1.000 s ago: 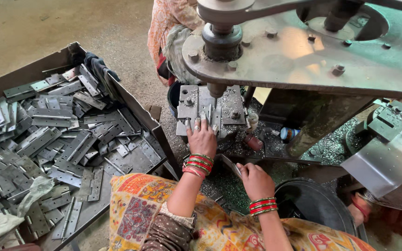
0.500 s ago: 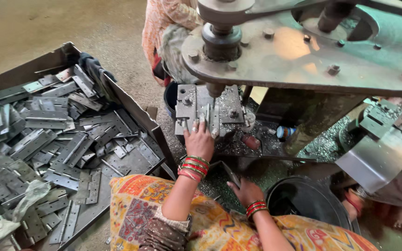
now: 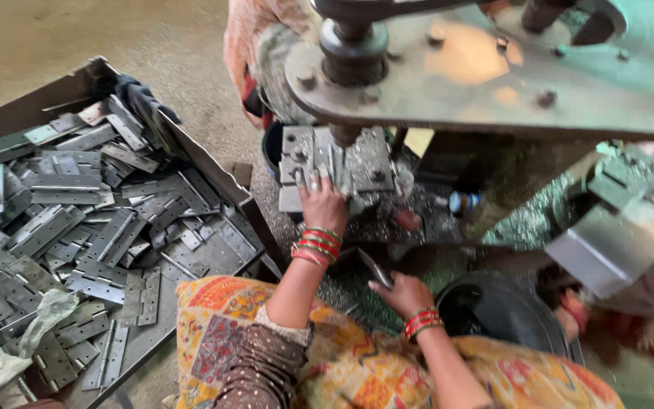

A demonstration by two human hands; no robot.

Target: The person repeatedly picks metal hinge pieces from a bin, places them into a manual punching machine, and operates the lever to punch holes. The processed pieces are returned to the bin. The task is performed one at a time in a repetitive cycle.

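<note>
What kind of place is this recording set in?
Probably a small metal-stamping workshop: a heavy press over a die block where the left hand rests, and a tray heaped with flat hinges.

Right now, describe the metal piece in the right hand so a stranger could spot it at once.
Start at the big grey press, then drop to the die block where the left hand rests. Lower right, the right hand holds a flat metal piece, the only one lifted clear of the heaped tray.
</note>
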